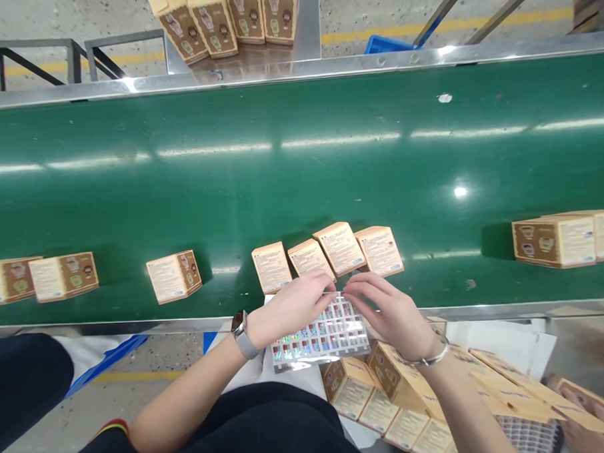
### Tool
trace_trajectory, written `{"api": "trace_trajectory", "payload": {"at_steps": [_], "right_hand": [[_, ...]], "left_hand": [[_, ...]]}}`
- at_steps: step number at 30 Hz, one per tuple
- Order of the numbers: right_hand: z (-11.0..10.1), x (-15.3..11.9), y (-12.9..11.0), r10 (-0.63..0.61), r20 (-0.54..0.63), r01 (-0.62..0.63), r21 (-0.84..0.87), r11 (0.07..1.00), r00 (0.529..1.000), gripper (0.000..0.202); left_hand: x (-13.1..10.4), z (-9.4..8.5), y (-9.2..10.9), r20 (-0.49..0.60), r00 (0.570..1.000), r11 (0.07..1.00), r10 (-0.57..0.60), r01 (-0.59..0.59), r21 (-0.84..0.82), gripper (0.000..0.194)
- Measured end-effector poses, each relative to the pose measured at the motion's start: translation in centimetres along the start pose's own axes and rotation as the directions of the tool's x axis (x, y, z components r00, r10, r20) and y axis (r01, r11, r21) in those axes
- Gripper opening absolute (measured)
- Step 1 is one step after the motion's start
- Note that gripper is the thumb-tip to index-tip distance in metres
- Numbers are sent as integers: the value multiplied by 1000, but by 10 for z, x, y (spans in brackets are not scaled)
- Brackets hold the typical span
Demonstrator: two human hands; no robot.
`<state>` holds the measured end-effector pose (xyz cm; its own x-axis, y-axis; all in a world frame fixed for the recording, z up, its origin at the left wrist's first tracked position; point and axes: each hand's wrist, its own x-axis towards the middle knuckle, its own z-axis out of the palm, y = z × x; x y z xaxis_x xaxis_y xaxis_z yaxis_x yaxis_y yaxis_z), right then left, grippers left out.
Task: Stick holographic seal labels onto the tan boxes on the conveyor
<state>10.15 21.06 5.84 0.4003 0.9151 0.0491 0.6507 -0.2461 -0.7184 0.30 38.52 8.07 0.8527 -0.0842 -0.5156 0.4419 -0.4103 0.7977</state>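
A sheet of small shiny, rainbow-glinting stickers [317, 339] lies before my body at the near edge of the green belt. My left hand [302, 300], with a watch on its wrist, bends over the sheet's upper part, fingers pinched at the top edge. From the other side my right hand [383, 310], wearing a bracelet, pinches the same edge with thumb and fingers; clear film shows there. Just beyond my fingers stand several small printed cartons, among them a tan carton [339, 248] and a carton at the right end [380, 251].
On the green conveyor belt [330, 178], more cartons stand at left, such as a single carton [174, 277], and at right [555, 242]. Cartons [380, 403] are packed below my right arm. Another person's hand [585, 414] holds cardboard at lower right. Brown cartons [237, 19] stand beyond the metal rail.
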Motion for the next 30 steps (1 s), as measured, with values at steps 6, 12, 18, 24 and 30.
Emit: {"api": "trace_trajectory", "payload": {"at_steps": [6, 12, 18, 24, 30], "right_hand": [[-2, 2, 4, 148, -148, -124, 157, 980, 978, 11], [5, 29, 54, 712, 55, -526, 714, 462, 700, 47], [23, 37, 64, 784, 14, -521, 754, 399, 621, 54], [19, 34, 65, 811, -81, -504, 746, 435, 579, 51], [-3, 19, 96, 823, -175, -520, 699, 490, 540, 44]], "left_hand": [[0, 0, -6, -71, 997, 1000, 1, -2, -12, 14], [13, 15, -11, 43, 988, 957, 151, -157, 244, 21], [29, 31, -15, 92, 978, 871, 190, -211, 444, 26], [40, 40, -15, 92, 978, 884, 186, -208, 420, 26], [73, 53, 11, 118, 975, 900, 186, -218, 378, 27]]}}
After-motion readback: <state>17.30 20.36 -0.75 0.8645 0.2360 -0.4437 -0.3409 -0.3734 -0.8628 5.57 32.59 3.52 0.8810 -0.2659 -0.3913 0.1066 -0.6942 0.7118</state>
